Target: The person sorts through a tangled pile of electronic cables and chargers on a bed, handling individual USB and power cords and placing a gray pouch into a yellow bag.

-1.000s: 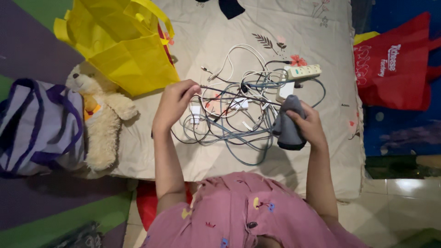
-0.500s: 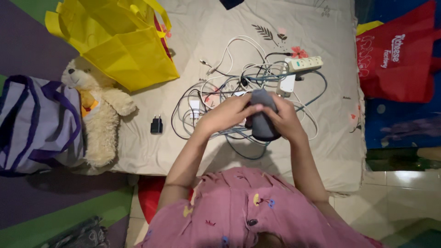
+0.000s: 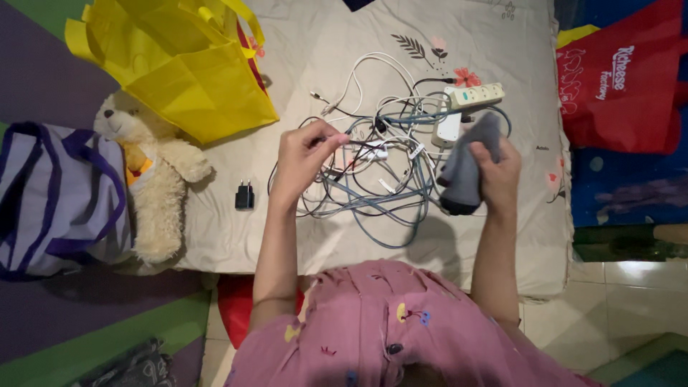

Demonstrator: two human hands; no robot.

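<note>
My left hand (image 3: 304, 161) pinches a thin cable out of a tangled heap of white, grey and blue cables (image 3: 380, 175) lying on a beige floral sheet (image 3: 322, 236). My right hand (image 3: 494, 175) grips a grey cloth pouch (image 3: 466, 172), held upright just right of the heap. A white power strip (image 3: 474, 95) and a white adapter (image 3: 448, 130) lie at the heap's far right edge. A small black plug adapter (image 3: 244, 196) lies alone on the sheet, left of my left forearm.
A yellow tote bag (image 3: 183, 61) lies at the upper left, with a cream teddy bear (image 3: 147, 172) and a purple striped bag (image 3: 57, 197) below it. A red bag (image 3: 620, 89) sits off the sheet's right edge. Tiled floor (image 3: 623, 308) shows at the lower right.
Half a second ago both hands met at the grey pouch over the cables. My left hand has since moved left and pinched a cable, and my right hand carried the pouch to the right.
</note>
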